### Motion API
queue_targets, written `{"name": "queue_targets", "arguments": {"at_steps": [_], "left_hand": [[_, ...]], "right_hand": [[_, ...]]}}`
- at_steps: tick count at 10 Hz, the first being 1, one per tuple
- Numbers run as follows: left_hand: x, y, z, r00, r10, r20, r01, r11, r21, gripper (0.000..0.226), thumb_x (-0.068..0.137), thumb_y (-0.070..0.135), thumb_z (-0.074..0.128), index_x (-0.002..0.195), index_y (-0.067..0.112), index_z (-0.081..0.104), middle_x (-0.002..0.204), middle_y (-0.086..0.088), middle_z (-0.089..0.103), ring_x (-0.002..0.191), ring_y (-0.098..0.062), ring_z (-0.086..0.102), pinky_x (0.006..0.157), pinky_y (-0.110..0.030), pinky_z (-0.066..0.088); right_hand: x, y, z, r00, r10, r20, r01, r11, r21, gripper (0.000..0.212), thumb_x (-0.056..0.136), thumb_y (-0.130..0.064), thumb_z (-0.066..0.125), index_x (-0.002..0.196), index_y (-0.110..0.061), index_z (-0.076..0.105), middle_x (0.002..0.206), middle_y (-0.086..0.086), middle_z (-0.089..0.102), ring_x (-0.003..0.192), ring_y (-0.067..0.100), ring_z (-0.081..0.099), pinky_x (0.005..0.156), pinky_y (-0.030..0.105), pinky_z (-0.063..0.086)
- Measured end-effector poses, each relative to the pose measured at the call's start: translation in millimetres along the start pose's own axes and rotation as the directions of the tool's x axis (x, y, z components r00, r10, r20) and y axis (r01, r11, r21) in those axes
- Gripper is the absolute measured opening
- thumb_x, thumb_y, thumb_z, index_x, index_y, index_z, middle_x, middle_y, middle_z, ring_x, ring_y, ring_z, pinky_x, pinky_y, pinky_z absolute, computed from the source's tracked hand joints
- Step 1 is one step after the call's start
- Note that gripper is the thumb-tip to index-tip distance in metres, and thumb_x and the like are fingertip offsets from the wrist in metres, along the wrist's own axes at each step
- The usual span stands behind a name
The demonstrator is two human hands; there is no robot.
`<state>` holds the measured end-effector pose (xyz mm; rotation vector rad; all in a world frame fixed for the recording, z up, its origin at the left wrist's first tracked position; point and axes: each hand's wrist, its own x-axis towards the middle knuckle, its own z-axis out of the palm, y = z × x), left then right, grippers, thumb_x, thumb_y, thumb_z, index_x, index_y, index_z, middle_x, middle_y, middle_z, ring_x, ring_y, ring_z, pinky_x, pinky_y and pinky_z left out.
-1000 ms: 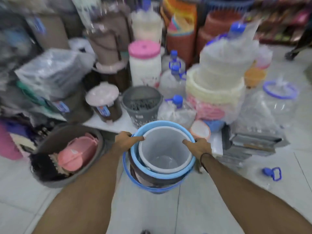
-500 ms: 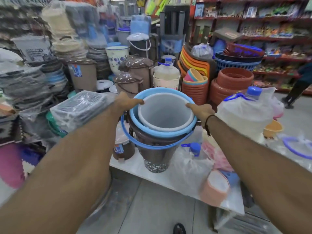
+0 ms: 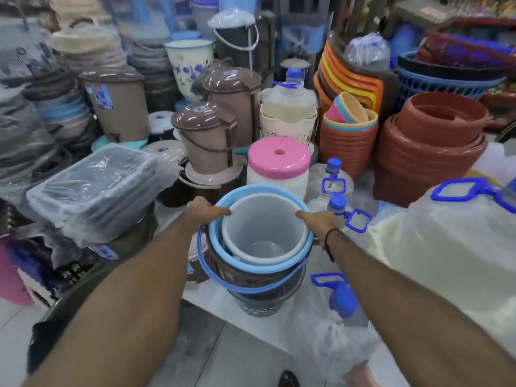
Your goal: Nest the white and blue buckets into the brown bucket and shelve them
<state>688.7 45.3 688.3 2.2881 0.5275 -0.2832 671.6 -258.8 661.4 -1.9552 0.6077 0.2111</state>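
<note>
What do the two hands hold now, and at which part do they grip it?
The left hand and right hand hold the nested stack: white bucket in blue bucket in brown bucket. They grip its rims at opposite sides.

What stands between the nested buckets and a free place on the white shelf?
Both hands hold the nested buckets over a grey basket. The pink-lidded jar and blue-capped bottles crowd the shelf behind.
</note>
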Motion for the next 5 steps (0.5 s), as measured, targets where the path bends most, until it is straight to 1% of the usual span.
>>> {"name": "queue_targets", "arguments": {"at_steps": [1,2,3,4,5], "left_hand": [[32.2,-36.8,41.3,0.99,-0.108,0.087,0.1,0.991,0.093,0.067,0.056,0.057,0.084,0.096,0.005,0.071,0.103,-0.016,0.072,0.09,-0.031,0.068,0.079,-0.039,0.059],[39.4,-65.6,79.6,0.974,-0.179,0.14,0.171,0.983,0.063,0.071,0.063,0.05,0.085,0.114,0.004,0.066,0.112,-0.016,0.068,0.095,-0.032,0.067,0.081,-0.04,0.058],[49.5,-74.3,96.5,0.974,-0.177,0.142,0.176,0.984,0.021,0.069,0.066,0.047,0.084,0.118,0.006,0.065,0.113,-0.017,0.067,0.097,-0.034,0.067,0.086,-0.044,0.058],[62.5,-72.0,100.1,0.973,-0.124,0.195,0.116,0.992,0.054,0.072,0.069,0.055,0.078,0.124,0.01,0.064,0.119,-0.015,0.068,0.103,-0.034,0.066,0.092,-0.045,0.055],[66.2,-68.1,99.0,0.971,-0.087,0.223,0.073,0.995,0.068,0.076,0.068,0.063,0.071,0.125,0.013,0.061,0.12,-0.013,0.067,0.103,-0.032,0.065,0.093,-0.045,0.054]], "right_hand": [[39.1,29.5,33.9,0.995,0.087,0.05,-0.08,0.988,-0.131,0.08,0.045,-0.064,0.072,0.102,-0.008,0.073,0.096,0.014,0.074,0.084,0.033,0.071,0.076,0.049,0.061],[43.7,45.4,52.1,0.99,0.119,0.07,-0.097,0.961,-0.257,0.057,0.068,-0.051,0.074,0.104,-0.007,0.073,0.101,0.015,0.074,0.09,0.033,0.07,0.082,0.045,0.059],[50.7,55.5,59.7,0.995,0.096,0.032,-0.081,0.943,-0.322,0.047,0.081,-0.047,0.07,0.105,-0.007,0.072,0.104,0.015,0.072,0.096,0.034,0.068,0.084,0.04,0.056],[62.0,60.3,65.8,0.994,0.099,0.038,-0.075,0.912,-0.404,0.052,0.081,-0.056,0.062,0.107,-0.012,0.071,0.105,0.014,0.072,0.096,0.035,0.066,0.083,0.038,0.054],[64.9,53.7,66.8,0.998,0.062,0.007,-0.052,0.888,-0.458,0.07,0.074,-0.071,0.052,0.116,-0.017,0.068,0.112,0.011,0.07,0.101,0.033,0.065,0.09,0.042,0.053]]}}
